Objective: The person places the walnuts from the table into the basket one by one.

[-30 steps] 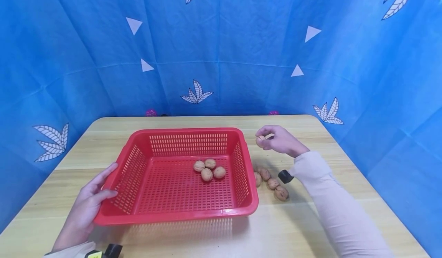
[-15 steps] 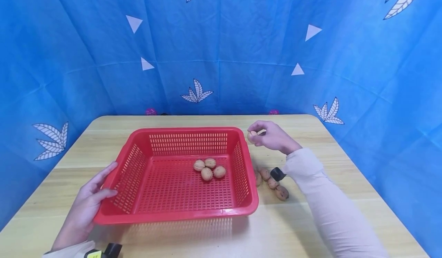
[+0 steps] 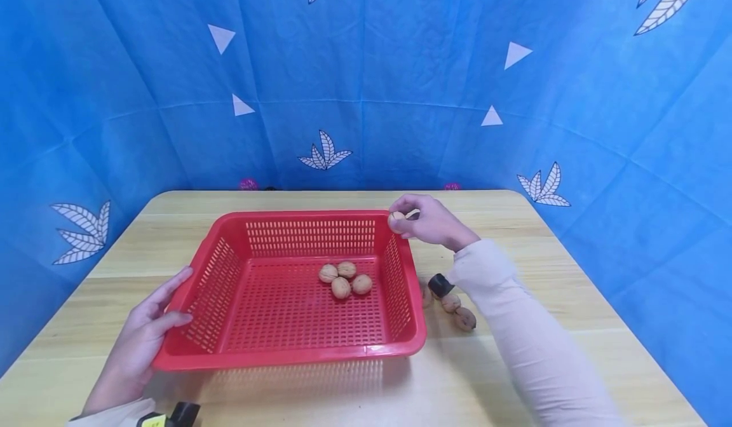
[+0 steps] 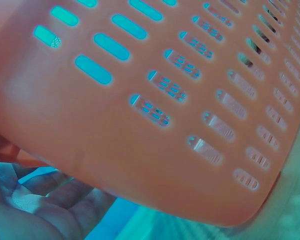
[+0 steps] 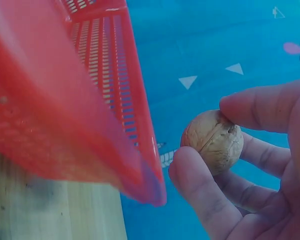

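Observation:
A red plastic basket (image 3: pixel 234 358) with slotted walls sits on the table, several walnuts (image 3: pixel 341 288) grouped on its floor right of centre. My left hand (image 3: pixel 140 335) grips its left rim, thumb on the inner side; in the left wrist view some fingers (image 4: pixel 50 210) show below the rim. Thumb and fingers of my right hand (image 3: pixel 431 222) pinch one walnut (image 5: pixel 215 140), level with the basket's far right corner. The right wrist view shows that walnut apart from the basket rim. More walnuts (image 3: pixel 465 319) lie on the table right of the basket, partly hidden by the wrist camera.
The light wooden table (image 3: pixel 515 223) extends round the basket on every side. A blue patterned cloth (image 3: pixel 366 84) hangs behind and at both sides. A black wrist camera (image 3: pixel 440 285) juts from beneath the right sleeve, over the loose walnuts.
My right hand has moved left with its walnut, from beside the basket to its far right corner. The left hand and the basket look unmoved.

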Motion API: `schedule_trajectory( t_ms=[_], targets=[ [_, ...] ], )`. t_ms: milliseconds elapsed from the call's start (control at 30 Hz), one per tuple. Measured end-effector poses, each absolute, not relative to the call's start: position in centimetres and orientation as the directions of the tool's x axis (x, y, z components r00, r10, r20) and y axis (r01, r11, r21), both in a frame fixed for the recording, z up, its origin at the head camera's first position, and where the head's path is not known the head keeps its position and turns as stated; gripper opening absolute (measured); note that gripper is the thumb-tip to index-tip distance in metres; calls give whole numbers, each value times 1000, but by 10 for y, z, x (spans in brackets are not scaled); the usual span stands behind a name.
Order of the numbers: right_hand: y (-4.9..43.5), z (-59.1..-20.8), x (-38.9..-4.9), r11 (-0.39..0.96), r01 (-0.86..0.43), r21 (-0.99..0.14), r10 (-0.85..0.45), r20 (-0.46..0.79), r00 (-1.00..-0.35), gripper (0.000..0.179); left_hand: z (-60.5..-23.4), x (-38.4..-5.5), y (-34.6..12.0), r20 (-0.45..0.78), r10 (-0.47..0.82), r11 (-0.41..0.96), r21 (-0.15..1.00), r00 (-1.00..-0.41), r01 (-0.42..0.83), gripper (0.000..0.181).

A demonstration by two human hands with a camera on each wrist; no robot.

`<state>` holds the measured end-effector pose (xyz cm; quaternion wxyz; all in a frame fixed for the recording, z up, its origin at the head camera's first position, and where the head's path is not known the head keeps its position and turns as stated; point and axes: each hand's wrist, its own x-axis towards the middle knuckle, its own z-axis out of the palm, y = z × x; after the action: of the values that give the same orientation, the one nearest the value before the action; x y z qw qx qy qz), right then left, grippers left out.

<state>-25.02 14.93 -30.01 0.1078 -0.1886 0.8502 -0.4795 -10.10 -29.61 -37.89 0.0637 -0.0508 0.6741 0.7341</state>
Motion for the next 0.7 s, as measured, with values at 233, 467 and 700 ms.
schedule_trajectory(
  t_ms=[233,467,700],
  targets=[
    [134,-298,-249,458,-204,-865,-428,-14,-904,30,-380,-101,-297,-155,32,-88,984,-987,-157,75],
    [120,-297,-249,437,-201,-877,-438,-13,-899,25,-380,-101,-297,-148,35,-89,984,-988,-151,74],
    [106,-296,-248,440,-237,-866,-469,3,-883,26,-381,-101,-298,-134,38,-122,983,-990,-138,74]
  ],
)
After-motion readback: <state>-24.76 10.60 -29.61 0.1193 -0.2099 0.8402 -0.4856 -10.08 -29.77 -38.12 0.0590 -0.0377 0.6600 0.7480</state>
